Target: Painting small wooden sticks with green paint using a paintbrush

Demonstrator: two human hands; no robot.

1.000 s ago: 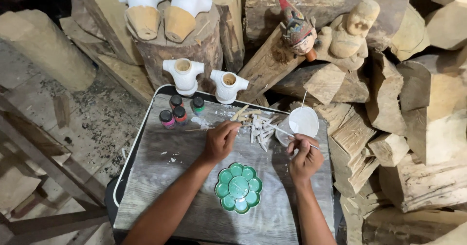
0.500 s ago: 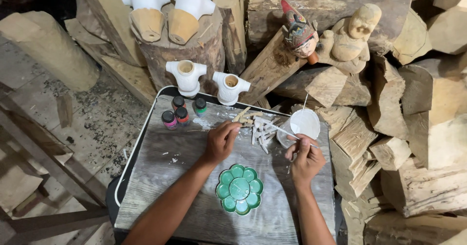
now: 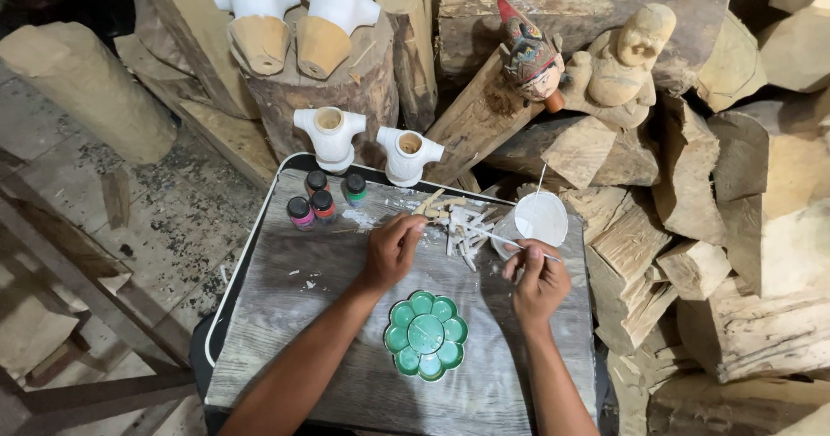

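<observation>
My left hand (image 3: pixel 393 247) reaches over a grey wooden tray (image 3: pixel 285 315) and its fingertips pinch one of several small white-painted wooden sticks (image 3: pixel 458 224) lying in a loose pile. My right hand (image 3: pixel 538 278) is closed on a thin paintbrush (image 3: pixel 488 236) whose tip points left toward that pile. Just behind the right hand sits a white bowl of white paint (image 3: pixel 538 218). A green flower-shaped palette (image 3: pixel 425 334) rests on the tray between my forearms.
Several small paint bottles (image 3: pixel 320 201) stand at the tray's back left. Two white-painted wooden torsos (image 3: pixel 367 144) sit behind the tray, two more on a stump (image 3: pixel 294 16). A painted carved head (image 3: pixel 529 54) and a bare carved figure (image 3: pixel 622 60) lean on stacked logs right.
My left hand has reached a little farther toward the stick pile and closed its fingertips on a stick. My right hand holds the brush in nearly the same place.
</observation>
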